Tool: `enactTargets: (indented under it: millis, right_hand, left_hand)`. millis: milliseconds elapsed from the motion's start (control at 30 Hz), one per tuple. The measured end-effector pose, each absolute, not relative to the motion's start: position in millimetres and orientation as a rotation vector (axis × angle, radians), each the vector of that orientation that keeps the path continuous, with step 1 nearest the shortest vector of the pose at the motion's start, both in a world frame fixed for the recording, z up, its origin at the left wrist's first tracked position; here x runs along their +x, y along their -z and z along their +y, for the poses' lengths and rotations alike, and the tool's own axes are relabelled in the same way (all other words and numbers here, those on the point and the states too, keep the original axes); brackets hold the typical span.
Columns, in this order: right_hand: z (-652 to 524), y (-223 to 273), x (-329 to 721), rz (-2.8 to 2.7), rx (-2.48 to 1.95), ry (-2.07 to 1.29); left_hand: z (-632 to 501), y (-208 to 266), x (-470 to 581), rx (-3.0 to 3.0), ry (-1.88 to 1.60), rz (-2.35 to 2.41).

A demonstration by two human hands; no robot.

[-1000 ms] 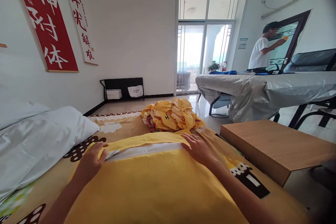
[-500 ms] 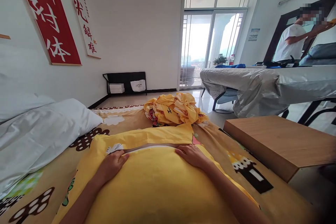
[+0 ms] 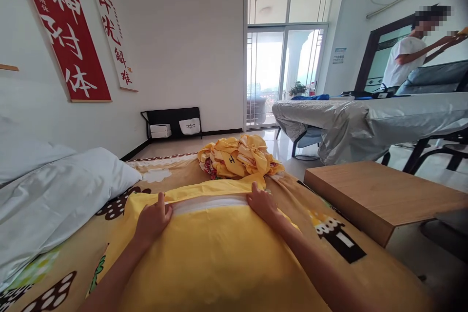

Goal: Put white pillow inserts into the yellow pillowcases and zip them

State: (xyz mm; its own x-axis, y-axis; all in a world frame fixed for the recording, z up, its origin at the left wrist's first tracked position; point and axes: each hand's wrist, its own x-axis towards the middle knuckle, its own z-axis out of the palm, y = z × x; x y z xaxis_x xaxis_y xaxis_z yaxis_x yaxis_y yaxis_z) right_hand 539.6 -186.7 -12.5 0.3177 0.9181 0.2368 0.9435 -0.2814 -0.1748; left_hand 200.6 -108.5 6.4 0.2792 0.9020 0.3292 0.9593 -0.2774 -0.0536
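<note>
A plump yellow pillowcase lies in front of me on the bed, filled with a pillow. Its far end gapes, and a white strip of the pillow shows there, below a loose yellow flap. At the left corner of the opening, my left hand is closed on the pillowcase edge with one finger pointing up. My right hand grips the edge at the right corner, one finger likewise raised. The other fingertips of both hands are partly hidden by the cloth.
Crumpled yellow fabric is heaped beyond the pillowcase. White pillows lie at the left on the patterned bed sheet. A wooden box-like piece stands to the right, before a silver-covered table. A person stands behind the table.
Both hands have gone from resting flat on the pillowcase to gripping its opening edge. More white shows in the gap. The view has tilted up slightly.
</note>
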Motion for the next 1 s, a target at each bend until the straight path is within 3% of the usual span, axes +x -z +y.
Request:
enactTargets:
  millis: [167, 700, 800, 1000]
  right_hand:
    - [-184.9, -2.4, 541.6, -1.809, -2.289, 0.184]
    - [-200.8, -67.9, 560.8, -1.895, -2.072, 0.585]
    - [-216.1, -51.4, 572.0, -2.089, -1.82, 0.722]
    - [-236.3, 22.7, 580.4, -2.214, -1.507, 0.758]
  left_hand:
    - [-97.1, -13.9, 190.7, -2.27, 0.228, -1.688]
    - [-116.6, -98.2, 167.5, -2.193, 0.425, -1.597]
    - [-132.8, -86.4, 159.8, -2.145, 0.557, -1.542]
    - [-148.3, -13.3, 147.1, -2.572, 0.683, -1.158]
